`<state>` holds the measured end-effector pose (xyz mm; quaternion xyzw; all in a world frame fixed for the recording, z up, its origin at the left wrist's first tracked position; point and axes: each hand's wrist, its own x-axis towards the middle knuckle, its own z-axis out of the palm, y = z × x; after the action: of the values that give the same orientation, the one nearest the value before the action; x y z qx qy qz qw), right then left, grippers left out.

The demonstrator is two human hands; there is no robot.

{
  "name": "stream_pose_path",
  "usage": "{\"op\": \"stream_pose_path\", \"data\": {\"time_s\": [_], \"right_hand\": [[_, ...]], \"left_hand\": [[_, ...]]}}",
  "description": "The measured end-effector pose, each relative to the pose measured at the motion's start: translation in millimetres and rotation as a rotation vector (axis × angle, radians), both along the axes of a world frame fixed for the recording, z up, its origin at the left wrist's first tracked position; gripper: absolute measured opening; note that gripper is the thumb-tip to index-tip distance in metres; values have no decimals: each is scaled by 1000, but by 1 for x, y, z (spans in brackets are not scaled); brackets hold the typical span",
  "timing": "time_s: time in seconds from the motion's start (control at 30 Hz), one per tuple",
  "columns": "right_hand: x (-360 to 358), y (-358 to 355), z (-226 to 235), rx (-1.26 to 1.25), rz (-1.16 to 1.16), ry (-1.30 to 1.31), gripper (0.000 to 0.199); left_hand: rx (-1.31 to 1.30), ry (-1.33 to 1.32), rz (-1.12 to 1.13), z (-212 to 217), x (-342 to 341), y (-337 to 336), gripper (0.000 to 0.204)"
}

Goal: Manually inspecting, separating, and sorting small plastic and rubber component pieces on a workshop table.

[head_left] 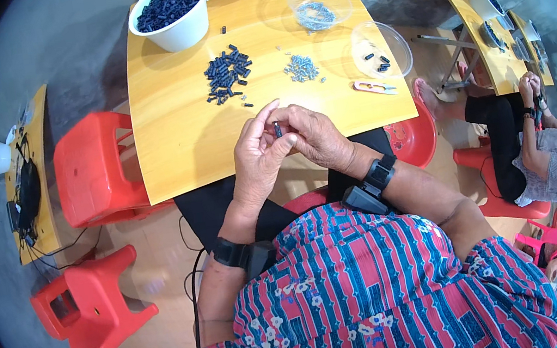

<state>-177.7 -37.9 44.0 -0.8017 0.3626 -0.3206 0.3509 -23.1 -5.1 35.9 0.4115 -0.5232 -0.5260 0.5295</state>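
My left hand (258,155) and my right hand (314,137) meet above the front edge of the yellow wooden table (174,139). Together they pinch a small black plastic part (278,130) between the fingertips. Farther out on the table lies a loose pile of the same black parts (227,74). To its right sits a small heap of silver metal pieces (301,68). A white bowl (181,29) filled with black parts stands at the far left corner. Black bands with small boxes wrap both wrists.
Clear plastic bowls (381,51) stand at the table's right and far side, and pink snips (373,87) lie near the right edge. Red plastic stools (89,168) stand to my left. Another person (539,151) sits at a second yellow table (477,18) on the right.
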Motion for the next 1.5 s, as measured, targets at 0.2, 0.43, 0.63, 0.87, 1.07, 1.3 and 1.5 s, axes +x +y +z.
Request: {"op": "stream_pose_path", "data": {"time_s": [0.2, 0.43, 0.63, 0.87, 1.07, 1.3, 1.5], "right_hand": [[-3, -2, 0, 65, 73, 47, 32], [-1, -5, 2, 67, 124, 120, 31], [1, -5, -3, 53, 122, 114, 29], [-1, -4, -3, 46, 123, 61, 27], [-3, -6, 3, -30, 161, 110, 28], [-9, -12, 9, -134, 85, 158, 30], [-66, -49, 35, -393, -470, 285, 27]], "left_hand": [[-66, 12, -24, -10, -1, -2, 57], [-24, 2, -10, -11, -1, 1, 55], [45, -11, -20, -12, 1, 5, 52], [27, 23, 23, -5, -3, 8, 49], [22, -40, 50, -9, -5, 8, 47], [-46, -136, 130, -10, -5, 4, 57], [-139, -418, 200, -4, 5, -2, 53]]}}
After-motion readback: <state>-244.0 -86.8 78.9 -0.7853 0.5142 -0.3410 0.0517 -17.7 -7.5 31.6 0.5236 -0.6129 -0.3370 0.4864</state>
